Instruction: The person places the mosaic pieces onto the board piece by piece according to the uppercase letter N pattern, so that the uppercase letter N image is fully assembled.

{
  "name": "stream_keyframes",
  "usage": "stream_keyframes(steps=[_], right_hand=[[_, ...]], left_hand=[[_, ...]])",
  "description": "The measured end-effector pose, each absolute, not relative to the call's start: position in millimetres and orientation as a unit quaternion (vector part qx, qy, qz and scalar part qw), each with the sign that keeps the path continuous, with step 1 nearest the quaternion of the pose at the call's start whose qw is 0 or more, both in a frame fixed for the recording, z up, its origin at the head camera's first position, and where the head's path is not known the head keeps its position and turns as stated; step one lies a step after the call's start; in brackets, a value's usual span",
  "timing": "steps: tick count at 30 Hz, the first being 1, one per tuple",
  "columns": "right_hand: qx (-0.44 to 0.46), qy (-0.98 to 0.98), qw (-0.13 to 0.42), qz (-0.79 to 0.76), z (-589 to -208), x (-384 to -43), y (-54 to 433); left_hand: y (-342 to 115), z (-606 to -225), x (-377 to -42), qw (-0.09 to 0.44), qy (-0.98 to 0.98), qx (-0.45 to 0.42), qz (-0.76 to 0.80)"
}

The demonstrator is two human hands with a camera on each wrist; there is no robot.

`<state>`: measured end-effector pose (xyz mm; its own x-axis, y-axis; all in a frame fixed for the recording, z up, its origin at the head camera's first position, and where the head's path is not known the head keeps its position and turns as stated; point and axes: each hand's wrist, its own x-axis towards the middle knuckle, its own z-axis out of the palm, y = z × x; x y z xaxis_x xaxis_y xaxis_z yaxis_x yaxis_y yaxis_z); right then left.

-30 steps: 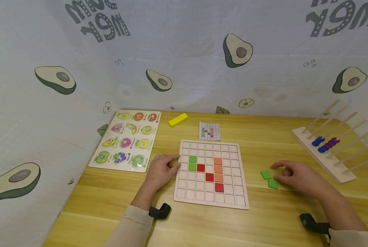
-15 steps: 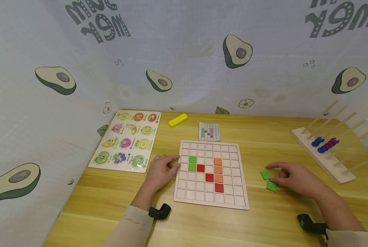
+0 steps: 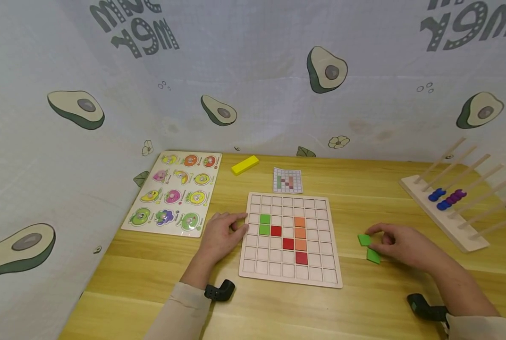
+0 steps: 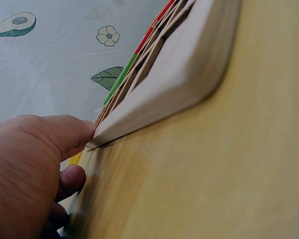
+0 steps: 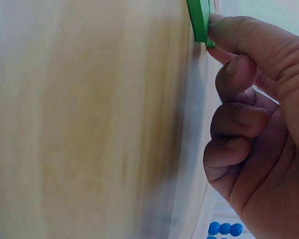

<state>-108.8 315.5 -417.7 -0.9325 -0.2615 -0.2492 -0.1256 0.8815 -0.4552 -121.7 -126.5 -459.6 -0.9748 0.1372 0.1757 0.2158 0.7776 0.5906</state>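
A pale wooden grid board (image 3: 276, 269) lies flat on the table, with green, red and orange square tiles in some of its cells. My left hand (image 3: 221, 238) rests at its left edge, thumb and index fingertips against the rim; in the left wrist view the thumb (image 4: 72, 132) touches the board's side. To the right of the board, two loose green tiles lie close together. My right hand (image 3: 403, 245) pinches the upper green tile (image 3: 364, 240) at its edges between thumb and index finger. The lower green tile (image 3: 373, 256) lies just below the thumb tip.
A small printed pattern card (image 3: 288, 181) lies behind the board, near a yellow block (image 3: 245, 165). At the left is a fruit puzzle board (image 3: 176, 193). A wooden peg rack (image 3: 444, 212) with blue and purple beads stands at the right. A patterned curtain (image 3: 270, 108) borders the table's back.
My right hand has moved slightly left onto the upper green tile, which has shifted a little. The lower green tile has slid slightly and turned. The left hand has stayed put.
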Motion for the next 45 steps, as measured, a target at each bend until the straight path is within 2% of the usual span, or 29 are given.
stream_keyframes(steps=[9,20,45], right_hand=[[-0.106,0.963,0.137,-0.207,-411,-110,306],[-0.139,0.963,0.119,-0.199,-393,-110,271],[-0.181,0.942,0.148,-0.242,-396,-113,191]], left_hand=[[-126,-460,-122,0.064,-0.940,-0.095,-0.322],[-128,-461,-122,0.065,-0.940,-0.095,-0.323],[-126,-460,-121,0.065,-0.941,-0.093,-0.319]])
